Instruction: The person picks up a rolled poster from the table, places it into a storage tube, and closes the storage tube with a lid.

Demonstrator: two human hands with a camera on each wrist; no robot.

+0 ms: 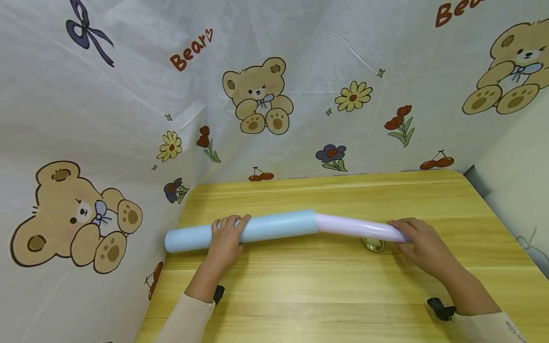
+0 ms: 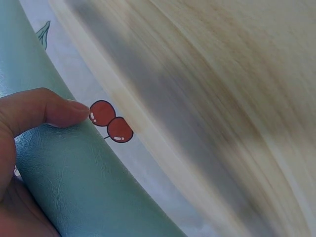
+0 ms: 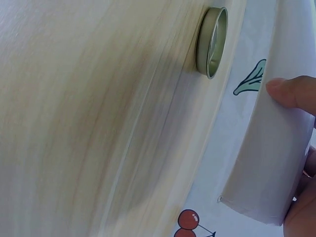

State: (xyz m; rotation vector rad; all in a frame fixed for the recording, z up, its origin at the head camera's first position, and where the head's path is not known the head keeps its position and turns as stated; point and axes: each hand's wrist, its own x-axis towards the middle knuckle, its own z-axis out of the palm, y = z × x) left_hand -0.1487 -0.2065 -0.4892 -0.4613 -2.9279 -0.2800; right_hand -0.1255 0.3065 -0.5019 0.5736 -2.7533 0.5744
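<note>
My left hand (image 1: 227, 238) grips a light blue rolled tube (image 1: 279, 226) left of its middle. In the left wrist view the thumb (image 2: 69, 111) lies across the blue tube (image 2: 84, 182), with the other fingers mostly hidden behind it. From the blue tube's right end a narrower lilac tube (image 1: 356, 226) extends, angled slightly downward in the head view. Whether it sits inside the blue one is hidden. My right hand (image 1: 424, 243) holds the lilac tube near its far right end, thumb on the near side of the tube (image 3: 269, 163). Both tubes appear raised above the table.
A small round gold tin lid (image 1: 374, 245), hollow side up, lies on the wooden table (image 1: 300, 295) below the lilac tube. A cloth printed with bears (image 1: 257, 100) hangs behind and left of the table. A pale cable (image 1: 532, 243) is at the right edge.
</note>
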